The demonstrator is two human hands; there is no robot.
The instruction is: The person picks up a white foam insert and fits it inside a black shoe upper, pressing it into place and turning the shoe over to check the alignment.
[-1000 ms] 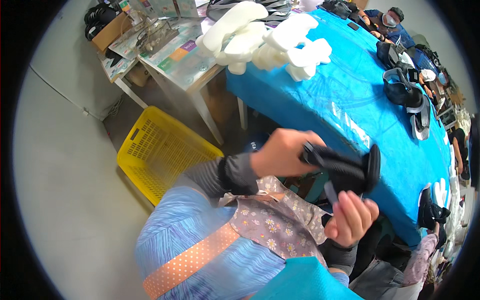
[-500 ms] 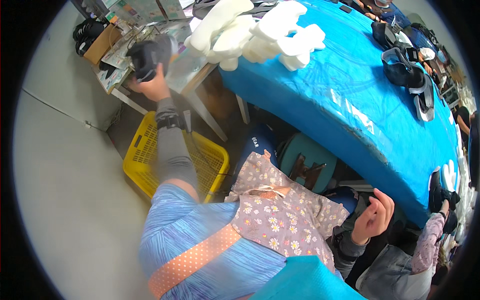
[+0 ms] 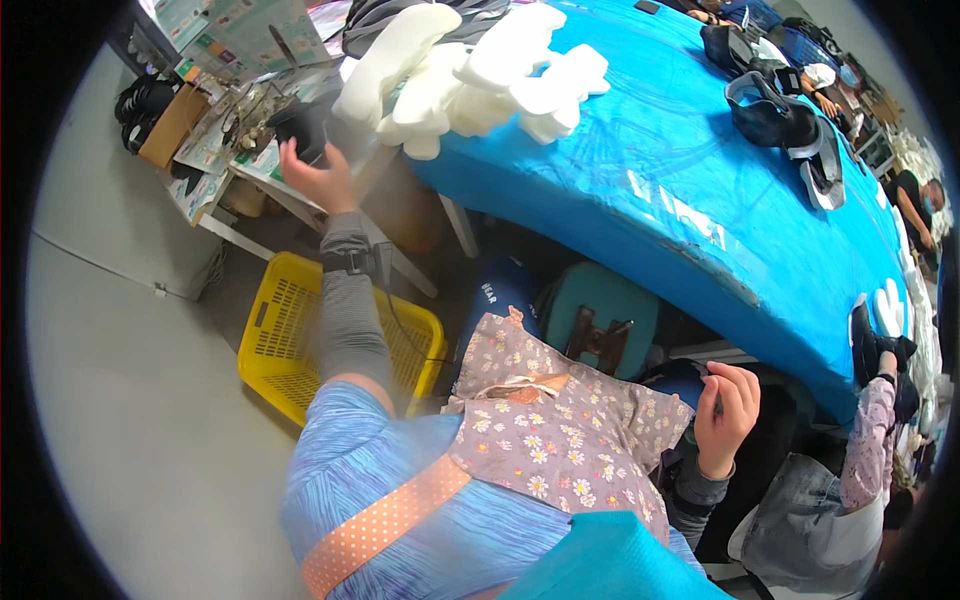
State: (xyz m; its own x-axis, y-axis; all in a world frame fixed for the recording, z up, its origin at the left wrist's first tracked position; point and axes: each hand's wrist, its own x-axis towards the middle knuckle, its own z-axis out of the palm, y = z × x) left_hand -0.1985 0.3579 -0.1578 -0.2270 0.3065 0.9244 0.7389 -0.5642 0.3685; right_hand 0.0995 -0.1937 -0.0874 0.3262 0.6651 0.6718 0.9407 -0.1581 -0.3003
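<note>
Over the white tabletop (image 3: 260, 172) at left, the black shoe (image 3: 303, 130), moved from between both hands, is beside the spread-fingered left hand (image 3: 325, 184), contact unclear, leaving the right hand (image 3: 727, 422) empty, fingers loosely curled.

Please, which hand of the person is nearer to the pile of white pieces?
Left. The left hand is close to the white pile, just left of it; the right hand is farther, below and right, beside the flowered apron.

The blue-covered table (image 3: 640, 130) bears white pieces (image 3: 470, 105) and black shoes (image 3: 788, 126).
</note>
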